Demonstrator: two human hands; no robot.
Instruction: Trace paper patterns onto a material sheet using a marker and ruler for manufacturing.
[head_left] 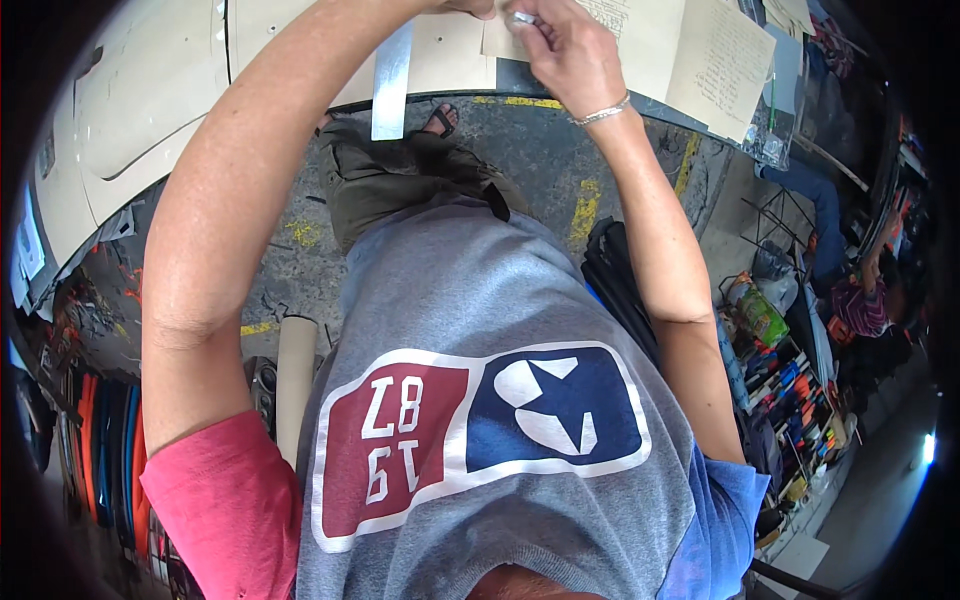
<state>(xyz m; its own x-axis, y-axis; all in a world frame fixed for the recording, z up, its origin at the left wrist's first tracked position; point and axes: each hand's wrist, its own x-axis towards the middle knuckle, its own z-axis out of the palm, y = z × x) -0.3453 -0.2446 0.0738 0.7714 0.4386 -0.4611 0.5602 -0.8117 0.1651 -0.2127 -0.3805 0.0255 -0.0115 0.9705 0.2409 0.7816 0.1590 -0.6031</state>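
Note:
At the top of the view, my right hand (580, 58) is closed, thumb and fingers pinching a small whitish object (521, 18) whose kind I cannot make out. It is over brown paper sheets (648, 50) on the table. My left hand (472, 7) reaches to the upper edge beside it, largely cut off, so its fingers are hidden. Below my left forearm, a flat metal strip like a steel ruler (391, 85) juts past the table's near edge. Right of my right hand lies a sheet with handwriting (722, 75).
Large beige pattern boards (140, 90) cover the table's left side. A green pen (773, 100) is by its right corner. Rolls of coloured material (110, 450) stand at lower left, and a cluttered heap (790, 400) at right. Another person (865, 305) is at far right.

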